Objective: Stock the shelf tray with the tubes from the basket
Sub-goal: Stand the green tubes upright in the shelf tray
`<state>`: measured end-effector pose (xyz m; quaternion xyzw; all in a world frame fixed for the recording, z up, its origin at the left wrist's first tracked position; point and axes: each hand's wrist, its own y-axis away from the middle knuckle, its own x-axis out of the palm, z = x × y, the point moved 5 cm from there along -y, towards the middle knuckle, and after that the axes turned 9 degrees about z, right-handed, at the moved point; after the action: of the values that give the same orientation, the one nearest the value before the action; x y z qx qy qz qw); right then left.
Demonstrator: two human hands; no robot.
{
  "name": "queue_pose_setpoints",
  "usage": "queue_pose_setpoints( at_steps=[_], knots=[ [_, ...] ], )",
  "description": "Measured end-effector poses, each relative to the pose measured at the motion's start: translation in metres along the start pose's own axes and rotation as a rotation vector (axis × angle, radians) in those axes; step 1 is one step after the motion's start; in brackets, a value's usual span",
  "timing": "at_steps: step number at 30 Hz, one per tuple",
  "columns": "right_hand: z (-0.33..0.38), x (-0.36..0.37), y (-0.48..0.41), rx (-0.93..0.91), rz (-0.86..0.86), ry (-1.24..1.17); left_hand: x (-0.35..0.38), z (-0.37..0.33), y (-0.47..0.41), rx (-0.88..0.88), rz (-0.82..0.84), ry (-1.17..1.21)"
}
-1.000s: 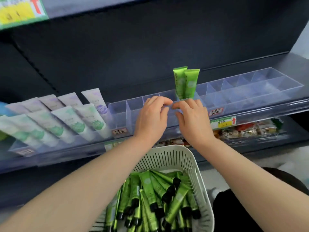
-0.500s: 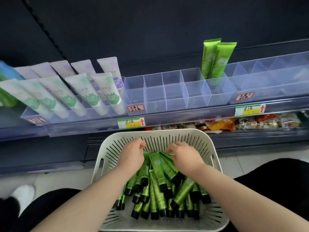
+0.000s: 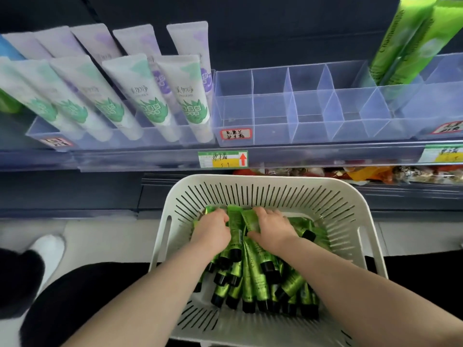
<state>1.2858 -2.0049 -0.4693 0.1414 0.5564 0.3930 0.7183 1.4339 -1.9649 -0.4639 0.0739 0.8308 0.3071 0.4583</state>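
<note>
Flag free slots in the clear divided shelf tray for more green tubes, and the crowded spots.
Free: the clear plastic divided tray's compartments, both rows, between the white leaf-print tubes at left and two upright green tubes at right. Crowded: the left tray, full of white tubes, and the white slotted basket, piled with green black-capped tubes.

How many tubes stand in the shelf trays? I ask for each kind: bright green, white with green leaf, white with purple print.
Bright green tubes: 2
White tubes with green leaf: 5
White tubes with purple print: 5
Total: 12
</note>
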Motion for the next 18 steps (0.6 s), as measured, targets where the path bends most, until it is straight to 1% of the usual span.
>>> queue_pose_setpoints(
  at_steps=[8, 11, 15, 18],
  knots=[
    [-0.004, 0.001, -0.009, 0.081, -0.010, -0.206, 0.007, 0.000, -0.011, -0.065, -0.002, -0.023],
    [-0.011, -0.001, -0.002, 0.061, -0.037, -0.199, 0.009, -0.007, -0.013, -0.081, -0.001, -0.046],
    [-0.020, -0.014, 0.008, 0.023, -0.141, -0.211, 0.014, -0.019, -0.014, -0.100, 0.049, -0.083],
    [-0.024, -0.021, 0.014, 0.007, -0.167, -0.197, 0.013, -0.026, -0.014, -0.120, 0.070, -0.133]
  ],
)
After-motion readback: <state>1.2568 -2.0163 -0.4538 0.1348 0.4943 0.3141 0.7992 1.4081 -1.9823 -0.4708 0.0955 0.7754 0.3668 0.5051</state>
